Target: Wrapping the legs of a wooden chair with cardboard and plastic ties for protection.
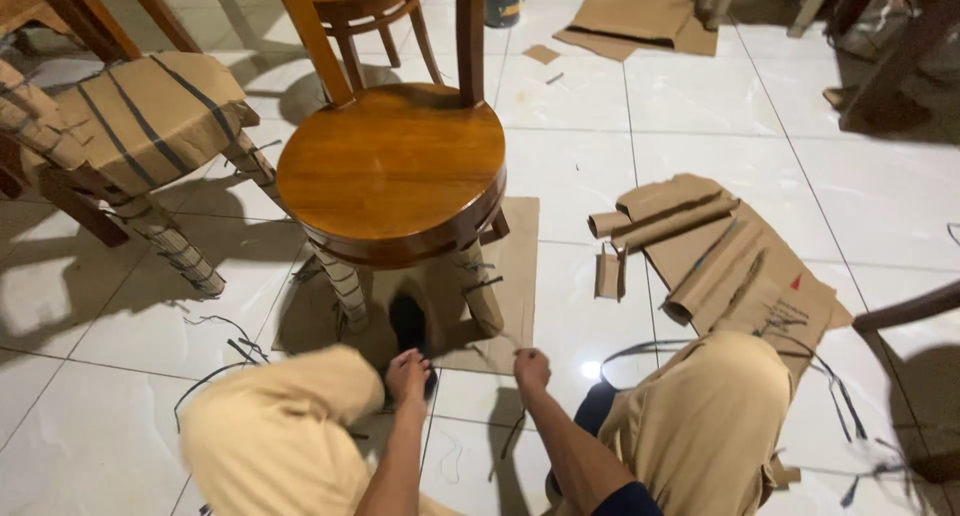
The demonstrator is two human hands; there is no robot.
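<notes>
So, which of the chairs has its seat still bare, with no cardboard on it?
The round-seated chair in the middle; the chair at the left has its seat wrapped in cardboard.

Warm indoor light, moderately bright. A small hot glare spot sits on the glossy white tile floor (590, 371), and the polished round chair seat (390, 171) carries a soft sheen. Long, soft-edged shadows fall leftward and toward the viewer from the chair legs. Wide-angle bending tilts the edges; corners darken slightly; overall focus is mildly soft.
</notes>
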